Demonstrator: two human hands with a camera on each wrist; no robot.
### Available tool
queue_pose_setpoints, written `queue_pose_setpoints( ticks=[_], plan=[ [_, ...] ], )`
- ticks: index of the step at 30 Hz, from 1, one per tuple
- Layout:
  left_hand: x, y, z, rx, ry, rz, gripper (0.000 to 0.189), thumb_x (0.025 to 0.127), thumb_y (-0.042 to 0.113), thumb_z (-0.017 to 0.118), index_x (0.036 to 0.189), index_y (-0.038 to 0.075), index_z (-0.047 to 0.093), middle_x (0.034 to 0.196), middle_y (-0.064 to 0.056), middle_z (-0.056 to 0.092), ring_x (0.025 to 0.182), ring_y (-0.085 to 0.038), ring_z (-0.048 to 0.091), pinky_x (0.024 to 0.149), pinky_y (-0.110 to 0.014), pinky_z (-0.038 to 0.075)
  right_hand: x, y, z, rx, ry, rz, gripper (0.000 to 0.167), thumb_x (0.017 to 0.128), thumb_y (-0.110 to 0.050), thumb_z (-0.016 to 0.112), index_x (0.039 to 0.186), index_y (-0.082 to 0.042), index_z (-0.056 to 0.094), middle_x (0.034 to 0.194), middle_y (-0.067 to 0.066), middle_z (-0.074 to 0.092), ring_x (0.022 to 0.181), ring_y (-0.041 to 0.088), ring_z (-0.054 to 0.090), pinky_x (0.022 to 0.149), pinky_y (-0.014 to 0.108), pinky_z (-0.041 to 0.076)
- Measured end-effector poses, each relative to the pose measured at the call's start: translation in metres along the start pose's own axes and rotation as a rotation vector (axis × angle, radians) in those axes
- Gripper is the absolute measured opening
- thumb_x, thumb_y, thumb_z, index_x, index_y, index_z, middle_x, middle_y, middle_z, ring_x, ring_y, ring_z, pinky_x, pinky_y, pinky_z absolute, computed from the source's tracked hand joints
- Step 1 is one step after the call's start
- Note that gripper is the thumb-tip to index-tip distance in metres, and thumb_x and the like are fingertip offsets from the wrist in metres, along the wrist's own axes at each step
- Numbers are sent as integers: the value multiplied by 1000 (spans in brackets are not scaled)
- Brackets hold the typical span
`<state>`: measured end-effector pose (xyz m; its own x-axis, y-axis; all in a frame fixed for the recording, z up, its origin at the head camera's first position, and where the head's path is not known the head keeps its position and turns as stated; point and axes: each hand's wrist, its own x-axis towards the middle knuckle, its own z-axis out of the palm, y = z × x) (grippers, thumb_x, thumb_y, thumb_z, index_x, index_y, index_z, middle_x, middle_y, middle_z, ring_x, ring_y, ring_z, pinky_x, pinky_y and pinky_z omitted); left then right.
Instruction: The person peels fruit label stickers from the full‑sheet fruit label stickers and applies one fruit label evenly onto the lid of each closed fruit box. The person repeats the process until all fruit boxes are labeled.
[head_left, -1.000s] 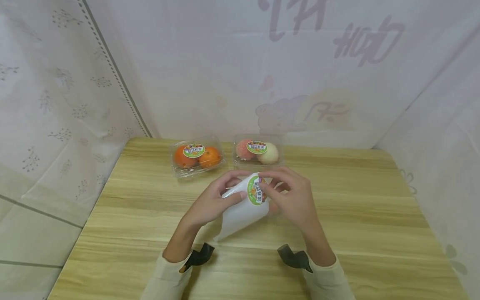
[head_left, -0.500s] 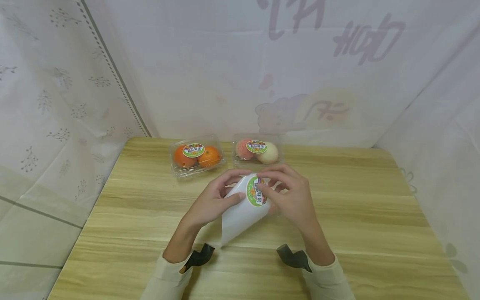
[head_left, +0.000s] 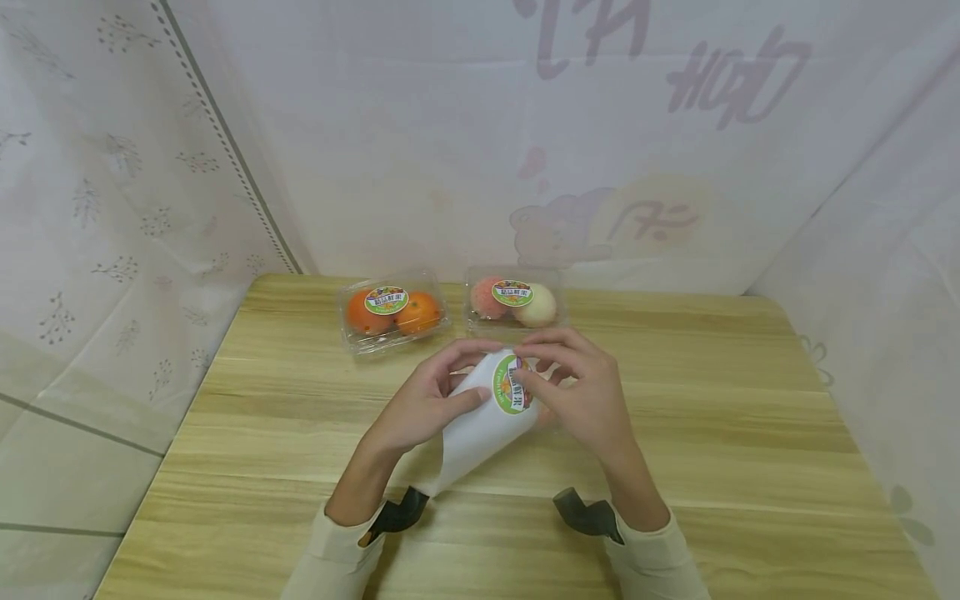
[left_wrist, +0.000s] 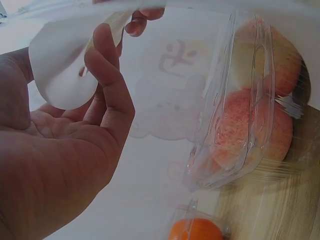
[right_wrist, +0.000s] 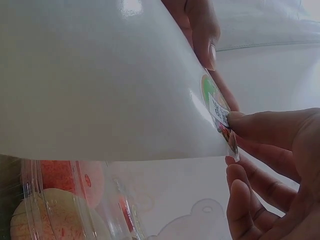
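Between both hands hangs a glossy white backing sheet, curved over, with a round green-rimmed fruit sticker at its upper end. My left hand holds the sheet, thumb on its face beside the sticker and fingers behind. With thumb and forefinger, my right hand pinches the sticker's right edge. In the right wrist view that sticker edge stands out past the sheet. Below the hands is a clear plastic box of pinkish peaches, mostly hidden in the head view.
At the back of the wooden table stand two labelled clear boxes. The left box holds oranges; the right box holds a pink and a pale peach. A printed white curtain hangs behind.
The sheet's lower corner swings slightly, first right and down, then back a little left. Both hands stay almost in place, still holding the sheet and sticker.
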<state>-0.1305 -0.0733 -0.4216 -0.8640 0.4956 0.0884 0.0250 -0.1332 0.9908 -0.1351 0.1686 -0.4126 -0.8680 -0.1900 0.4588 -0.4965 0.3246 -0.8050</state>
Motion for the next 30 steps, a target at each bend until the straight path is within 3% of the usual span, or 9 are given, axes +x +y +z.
queue_pose_setpoints(
  ticks=[30],
  plan=[
    [0,-1,-1,-12,-16,1,56,101,-4,67,155,1,54,141,-20,64,104,-29,75,75,-35,64,0,-2,-1,-8,-14,21,25,85,3,93,104,-11,87,115,-1,77,89,22,66,67,25,56]
  ],
)
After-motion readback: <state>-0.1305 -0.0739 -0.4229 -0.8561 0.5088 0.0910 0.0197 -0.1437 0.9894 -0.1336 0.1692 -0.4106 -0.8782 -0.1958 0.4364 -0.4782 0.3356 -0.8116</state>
